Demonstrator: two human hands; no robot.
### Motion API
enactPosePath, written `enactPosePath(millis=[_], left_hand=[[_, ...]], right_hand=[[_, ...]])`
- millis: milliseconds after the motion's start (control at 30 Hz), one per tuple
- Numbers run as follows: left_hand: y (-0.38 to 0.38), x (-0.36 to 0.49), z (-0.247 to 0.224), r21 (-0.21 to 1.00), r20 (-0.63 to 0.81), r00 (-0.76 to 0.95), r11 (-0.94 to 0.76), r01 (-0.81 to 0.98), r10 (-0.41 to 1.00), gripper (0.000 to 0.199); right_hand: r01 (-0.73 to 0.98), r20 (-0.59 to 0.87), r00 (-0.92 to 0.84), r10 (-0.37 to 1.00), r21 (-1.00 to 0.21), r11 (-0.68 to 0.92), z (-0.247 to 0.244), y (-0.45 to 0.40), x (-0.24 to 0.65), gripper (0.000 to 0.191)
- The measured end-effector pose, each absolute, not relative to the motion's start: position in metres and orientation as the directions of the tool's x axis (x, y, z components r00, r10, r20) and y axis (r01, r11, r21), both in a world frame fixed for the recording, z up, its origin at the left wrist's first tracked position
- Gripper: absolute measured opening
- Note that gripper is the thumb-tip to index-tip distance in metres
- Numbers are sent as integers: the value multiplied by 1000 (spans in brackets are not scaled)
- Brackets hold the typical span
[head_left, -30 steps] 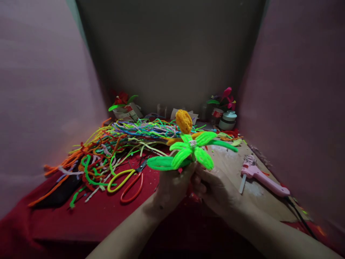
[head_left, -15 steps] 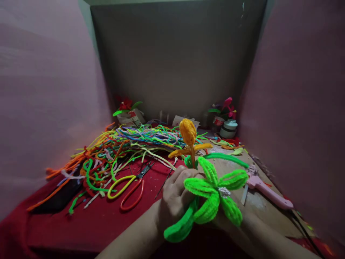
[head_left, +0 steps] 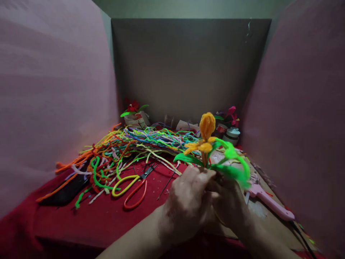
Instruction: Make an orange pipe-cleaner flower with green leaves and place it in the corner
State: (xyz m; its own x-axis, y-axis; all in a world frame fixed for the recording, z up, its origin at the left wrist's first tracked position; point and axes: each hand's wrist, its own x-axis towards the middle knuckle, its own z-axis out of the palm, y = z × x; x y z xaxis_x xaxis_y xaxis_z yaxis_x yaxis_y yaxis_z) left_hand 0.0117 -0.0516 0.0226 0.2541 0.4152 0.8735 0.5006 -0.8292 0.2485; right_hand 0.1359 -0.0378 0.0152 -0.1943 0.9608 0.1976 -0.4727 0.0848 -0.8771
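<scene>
My left hand [head_left: 188, 198] is closed around the stems of a fuzzy pipe-cleaner bunch, low in the middle. From the fist rise an orange bud [head_left: 207, 126] and shorter orange petals just under it. My right hand [head_left: 228, 201] is closed against the left one, its fingers at the same stems. A bright green flower [head_left: 231, 153], blurred by motion, leans out to the right above my right hand. One dark green leaf [head_left: 188, 158] points left. The stem ends are hidden inside my hands.
Scissors [head_left: 142, 176] with yellow and red handles lie left on the red cloth [head_left: 88, 225]. Behind is a pile of colourful pipe cleaners [head_left: 159, 138]. A pink glue gun [head_left: 273, 205] rests on a board at right. A white-lidded jar [head_left: 231, 136] and flowers stand at the back.
The bunch has turned: the green flower, which faced me over my hands, now tips away to the right. The orange bud moved right, and both hands are more visible. The view has shifted slightly.
</scene>
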Motion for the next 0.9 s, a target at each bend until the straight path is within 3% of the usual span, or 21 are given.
enactPosePath(millis=[67,133,200,300,433,633,767,900], left_hand=[[-53,10,22,534,766,129,-735,418,630,9],[-51,7,22,805,541,57,-536,255,839,7],[-46,4,26,940,332,59,-335,63,942,7],[-42,2,36,966,217,31,-210,-154,976,18],[-40,5,43,920,265,68,-231,-315,962,33],[-29,20,33,938,231,18,-218,-270,973,14],[-30,26,41,946,231,-114,-250,-207,966,5],[-35,29,51,962,166,-142,-192,-194,976,18]], right_hand=[[-525,159,-175,972,-850,44,16,-39,132,13],[-570,130,-163,978,-822,14,15,-39,130,15],[-568,133,-167,977,-823,15,13,-40,129,14],[-532,137,-182,974,-847,20,9,-39,130,15],[-491,143,-179,973,-870,38,7,-38,130,15],[-525,110,-177,978,-851,1,7,-40,126,13],[-532,97,-217,971,-846,-34,6,-41,125,15],[-567,27,-189,982,-819,-87,5,-42,126,20]])
